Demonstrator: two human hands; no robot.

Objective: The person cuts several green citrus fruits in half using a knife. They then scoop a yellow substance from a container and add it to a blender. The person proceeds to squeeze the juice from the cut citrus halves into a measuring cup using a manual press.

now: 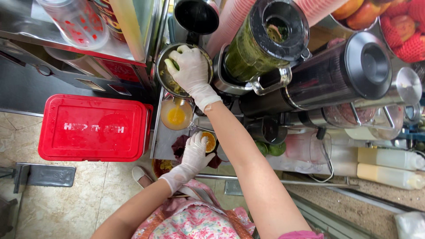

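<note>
Two gloved hands are in view, the left hand [195, 152] and the right hand [191, 71]. One red cooler box [93, 128]. One cup of orange juice [176, 115]. One orange half [209, 141]. Two blender jugs, one green-filled [261, 44], one dark [327, 77]. Two squeeze bottles, one pale [385, 158], one yellowish [387, 176]. Two limes [271, 149].

White gloves, orange fruit, green blend

Both gloves [192, 71] white; halved fruit [208, 141] bright orange; blender jar [254, 48] filled dark green; cooler box [94, 128] solid red; apron [195, 223] pink floral.
</note>
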